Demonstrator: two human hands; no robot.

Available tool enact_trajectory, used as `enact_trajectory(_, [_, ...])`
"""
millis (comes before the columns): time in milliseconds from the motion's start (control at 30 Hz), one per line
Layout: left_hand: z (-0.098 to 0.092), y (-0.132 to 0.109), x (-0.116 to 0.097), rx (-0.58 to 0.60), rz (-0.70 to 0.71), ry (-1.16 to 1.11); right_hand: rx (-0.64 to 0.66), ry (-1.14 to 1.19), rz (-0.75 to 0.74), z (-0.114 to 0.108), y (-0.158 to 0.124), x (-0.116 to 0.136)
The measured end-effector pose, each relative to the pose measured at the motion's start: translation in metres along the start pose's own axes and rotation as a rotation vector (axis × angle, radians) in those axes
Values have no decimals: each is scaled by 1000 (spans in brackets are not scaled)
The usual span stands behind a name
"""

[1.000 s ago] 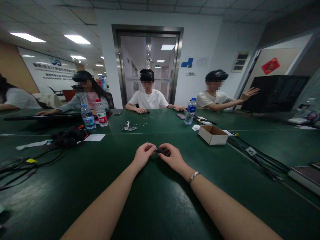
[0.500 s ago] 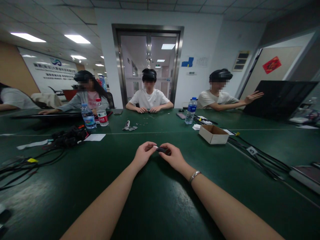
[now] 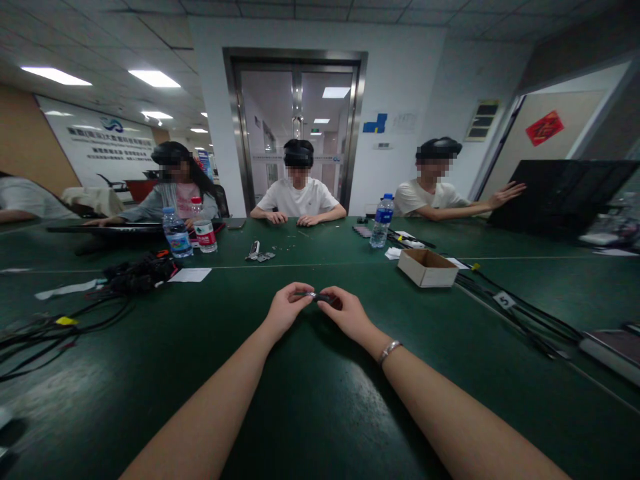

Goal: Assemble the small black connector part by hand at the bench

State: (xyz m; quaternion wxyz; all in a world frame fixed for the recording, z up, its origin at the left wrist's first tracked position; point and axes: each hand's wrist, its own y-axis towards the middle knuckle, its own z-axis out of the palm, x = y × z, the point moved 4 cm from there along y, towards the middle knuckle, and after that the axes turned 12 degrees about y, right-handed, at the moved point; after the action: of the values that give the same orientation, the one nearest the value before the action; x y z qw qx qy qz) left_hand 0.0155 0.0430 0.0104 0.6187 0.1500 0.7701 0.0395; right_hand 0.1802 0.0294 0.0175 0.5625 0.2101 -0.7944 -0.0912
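Just above the green table [image 3: 320, 373], my left hand [image 3: 289, 307] and my right hand [image 3: 347, 310] meet around a small black object with a silvery end [image 3: 320, 297]. My left fingertips pinch its silvery end. Thumb and fingers of my right hand close on the dark part. Its exact kind is too small to make out, and the fingers cover much of it. A metal bracelet [image 3: 390, 353] circles my right wrist.
An open white box [image 3: 430, 277] stands right of my hands, beside black cables [image 3: 520, 320]. Small grey pieces [image 3: 263, 256] lie farther back. Bottles [image 3: 383, 220] and a black cable bundle [image 3: 140, 273] stand or lie around. Three people in headsets sit opposite; one touches a large black panel [image 3: 560, 200].
My hands stay almost in place around the small black object. Across the table, the middle person's hands have moved apart. The large black panel at left has shifted slightly.
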Motion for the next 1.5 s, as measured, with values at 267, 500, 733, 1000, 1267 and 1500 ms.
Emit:
enact_trajectory(267, [-1, 0, 0, -18, -30, 6, 42, 24, 50, 2, -1, 2])
enact_trajectory(500, [0, -1, -2, -28, -52, -65, 53, 57, 54, 3, 0, -4])
enact_trajectory(733, [1, 3, 6, -58, -233, -40, 44, 30, 65, 2, 0, -2])
enact_trajectory(1000, [1, 3, 9, -24, -145, -54, 32, 19, 67, 1, -1, 1])
enact_trajectory(1267, [0, 1, 1, 34, -154, -142, 27, 55, 48, 2, 0, -4])
enact_trajectory(1500, [2, 4, 10, -4, -216, -56, 29, 38, 51, 2, 0, -5])
